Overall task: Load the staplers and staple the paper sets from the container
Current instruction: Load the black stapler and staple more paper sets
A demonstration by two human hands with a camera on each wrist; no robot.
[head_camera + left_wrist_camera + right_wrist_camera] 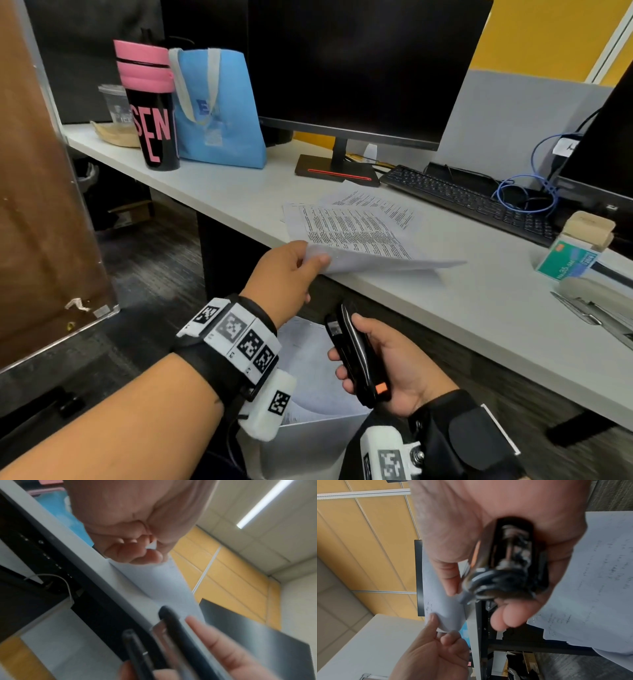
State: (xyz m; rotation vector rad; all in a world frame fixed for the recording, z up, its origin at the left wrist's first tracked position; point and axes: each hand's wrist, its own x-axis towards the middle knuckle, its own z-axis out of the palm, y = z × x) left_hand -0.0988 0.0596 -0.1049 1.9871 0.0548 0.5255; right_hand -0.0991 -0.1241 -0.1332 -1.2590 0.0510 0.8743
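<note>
My left hand (291, 270) pinches the near corner of a printed paper set (356, 236) at the desk's front edge; the sheets hang partly off the white desk (239, 202). In the left wrist view the paper set (154, 582) runs down from my curled fingers (137, 550). My right hand (376, 363) grips a black stapler (356, 356) with an orange tab, below the desk edge and just under the paper corner. The stapler (503, 566) fills my palm in the right wrist view. A white container (308, 442) with more printed sheets stands below both hands.
A second, grey stapler (596, 301) and a green staple box (568, 263) lie at the right of the desk. Behind the papers are a monitor (356, 68), a keyboard (472, 202), a blue bag (219, 109) and a black-and-pink cup (150, 106).
</note>
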